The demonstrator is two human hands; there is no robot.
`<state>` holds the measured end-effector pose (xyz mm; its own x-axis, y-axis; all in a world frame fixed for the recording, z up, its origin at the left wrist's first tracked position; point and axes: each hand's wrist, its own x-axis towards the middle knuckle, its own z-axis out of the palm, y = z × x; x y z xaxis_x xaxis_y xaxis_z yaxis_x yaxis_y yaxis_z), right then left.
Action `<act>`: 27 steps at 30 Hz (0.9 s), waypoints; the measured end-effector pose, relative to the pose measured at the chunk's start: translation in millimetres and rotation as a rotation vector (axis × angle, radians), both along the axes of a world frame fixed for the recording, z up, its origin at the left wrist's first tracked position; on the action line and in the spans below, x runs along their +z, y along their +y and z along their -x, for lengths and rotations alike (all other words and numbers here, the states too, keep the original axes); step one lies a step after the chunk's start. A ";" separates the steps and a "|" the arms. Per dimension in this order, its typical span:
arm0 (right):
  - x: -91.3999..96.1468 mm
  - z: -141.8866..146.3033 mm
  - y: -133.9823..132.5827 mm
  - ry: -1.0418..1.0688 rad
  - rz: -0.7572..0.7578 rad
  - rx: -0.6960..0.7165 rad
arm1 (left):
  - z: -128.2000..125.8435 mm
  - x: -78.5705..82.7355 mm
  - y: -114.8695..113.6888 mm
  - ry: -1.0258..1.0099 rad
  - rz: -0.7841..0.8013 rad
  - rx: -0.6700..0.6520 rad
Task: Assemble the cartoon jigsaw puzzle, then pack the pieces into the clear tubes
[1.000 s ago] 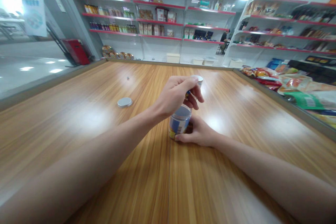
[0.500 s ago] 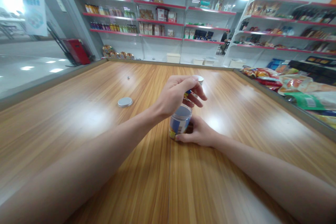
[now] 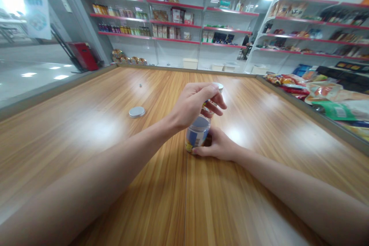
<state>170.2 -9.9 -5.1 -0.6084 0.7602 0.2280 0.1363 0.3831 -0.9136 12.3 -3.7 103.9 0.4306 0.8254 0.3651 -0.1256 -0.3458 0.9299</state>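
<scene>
An open, see-through jar (image 3: 196, 138) with a blue, white and yellow label stands upright on the wooden table (image 3: 161, 184). My right hand (image 3: 220, 144) is wrapped round its right side, thumb across the front near the base. Over the jar's mouth hovers my left hand (image 3: 198, 102), fingers bent downward and somewhat apart. No item shows in those fingers, though the palm side is hidden. Just behind the left hand is a second jar with a silver top (image 3: 219, 86), mostly covered by the fingers. A round silver lid (image 3: 137, 112) lies flat to the left.
A tiny object (image 3: 140, 85), too small to name, lies farther back on the table. Snack packets (image 3: 291, 84) and a green package (image 3: 336, 110) lie beyond the right edge. Stocked shelves (image 3: 175, 23) stand behind the table, and a red cart (image 3: 83, 55) is at the left.
A blue and yellow patch between my left fingers shows less now. Both hands and the jar keep nearly the same place; the view shifts very slightly.
</scene>
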 end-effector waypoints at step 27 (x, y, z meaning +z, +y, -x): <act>1.7 0.1 0.1 0.022 -0.022 0.014 | -4.4 -3.1 0.7 0.036 -0.052 0.049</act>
<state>170.1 -9.8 -3.5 -0.6136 0.7463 0.2581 0.1109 0.4051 -0.9075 16.7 -2.9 100.8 0.4034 0.8263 0.3930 -0.0745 -0.3984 0.9142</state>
